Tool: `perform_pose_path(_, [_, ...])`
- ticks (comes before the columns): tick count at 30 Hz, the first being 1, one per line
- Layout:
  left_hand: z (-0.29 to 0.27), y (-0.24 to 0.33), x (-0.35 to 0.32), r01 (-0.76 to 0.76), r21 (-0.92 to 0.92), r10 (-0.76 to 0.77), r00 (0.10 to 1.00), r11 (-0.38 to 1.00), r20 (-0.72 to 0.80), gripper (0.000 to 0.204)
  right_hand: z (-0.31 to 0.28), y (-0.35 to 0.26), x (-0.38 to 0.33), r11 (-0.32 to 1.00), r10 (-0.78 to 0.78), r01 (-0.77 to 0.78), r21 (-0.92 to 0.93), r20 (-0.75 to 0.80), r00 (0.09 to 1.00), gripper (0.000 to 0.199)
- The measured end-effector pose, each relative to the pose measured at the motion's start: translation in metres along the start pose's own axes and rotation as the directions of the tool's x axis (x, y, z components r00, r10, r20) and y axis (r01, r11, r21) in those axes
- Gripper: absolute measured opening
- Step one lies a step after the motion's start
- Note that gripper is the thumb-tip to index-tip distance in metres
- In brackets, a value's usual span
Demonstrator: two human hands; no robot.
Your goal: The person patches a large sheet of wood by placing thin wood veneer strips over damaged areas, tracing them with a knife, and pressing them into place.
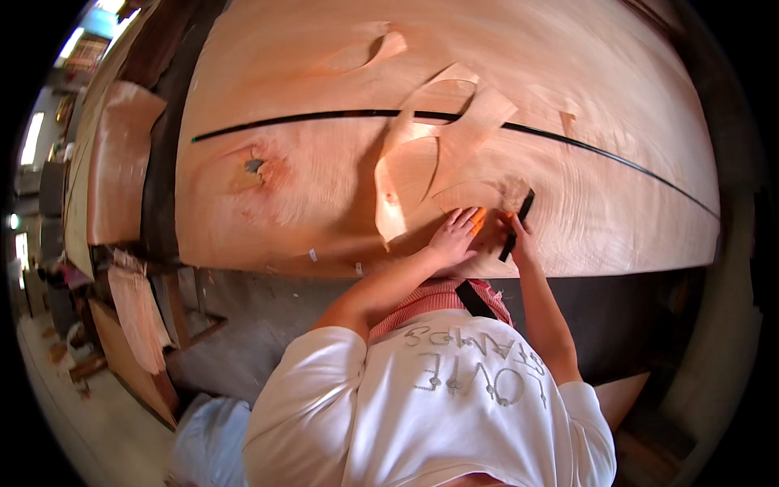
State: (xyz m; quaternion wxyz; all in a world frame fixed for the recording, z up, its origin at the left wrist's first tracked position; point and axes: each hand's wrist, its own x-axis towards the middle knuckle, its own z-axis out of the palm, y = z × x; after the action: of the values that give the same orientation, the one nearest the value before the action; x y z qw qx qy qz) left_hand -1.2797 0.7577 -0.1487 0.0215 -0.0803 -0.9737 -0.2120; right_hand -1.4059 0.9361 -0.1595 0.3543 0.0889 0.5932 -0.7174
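My left hand (456, 238) lies flat on a large pale wood veneer sheet (308, 195), fingers stretched out near its front edge. An orange cover (477, 221) wraps one of its fingers. Beside it, my right hand (522, 241) is closed around a short, flat black bar-like tool (527, 207), which slants over the sheet; its exact kind is hard to tell. Just beyond my hands, a curved cut line and a roughened patch (513, 191) show in the wood. A loose, curling veneer offcut (407, 158) with openings in it rests past my left hand.
A long thin black strip (324, 116) runs across the sheet under the offcut. A knot hole (254, 165) is at left, and a small curled scrap (389, 45) lies far off. More veneer (122, 174) stands on the left, with boards (130, 357) below.
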Motion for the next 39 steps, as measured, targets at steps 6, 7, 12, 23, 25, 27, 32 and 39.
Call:
perform_pose_path(6, [-0.002,-0.001,-0.007,0.022,-0.006,-0.022,0.998,1.000,0.058,0.070,-0.029,-0.042,-0.119,0.731,0.176,-0.076,-0.678,0.079,0.981,0.022])
perform_pose_path(7, [0.001,0.000,-0.006,0.013,-0.031,-0.012,0.999,0.999,0.032,0.069,-0.049,-0.041,-0.141,0.642,0.227,-0.077,-0.763,0.094,0.969,0.023])
perform_pose_path(12, [-0.004,0.003,-0.002,0.031,0.059,-0.038,0.992,0.998,0.118,0.074,-0.091,-0.053,-0.232,0.549,0.493,-0.408,-0.729,-0.111,0.863,0.027])
perform_pose_path(23, [-0.006,-0.001,0.003,-0.001,0.026,-0.001,0.996,1.000,0.094,0.076,-0.091,-0.056,-0.244,0.469,0.510,-0.430,-0.771,-0.161,0.845,0.023])
perform_pose_path(25, [0.000,-0.001,0.007,-0.026,0.082,0.014,0.988,0.996,0.151,0.074,-0.110,-0.038,-0.245,0.488,0.496,-0.399,-0.776,-0.130,0.859,0.025])
perform_pose_path(27, [0.011,-0.006,0.001,-0.005,0.058,-0.003,0.991,0.998,0.137,0.076,-0.115,-0.032,-0.243,0.494,0.496,-0.379,-0.783,-0.104,0.862,0.025])
perform_pose_path(32, [-0.001,0.000,0.003,0.002,0.023,-0.004,0.994,1.000,0.108,0.074,-0.097,-0.044,-0.246,0.614,0.592,-0.576,-0.540,-0.168,0.788,0.024])
perform_pose_path(39, [-0.004,0.003,0.006,0.006,0.007,-0.006,0.994,1.000,0.111,0.076,-0.114,-0.036,-0.247,0.676,0.682,-0.677,-0.291,-0.100,0.724,0.026])
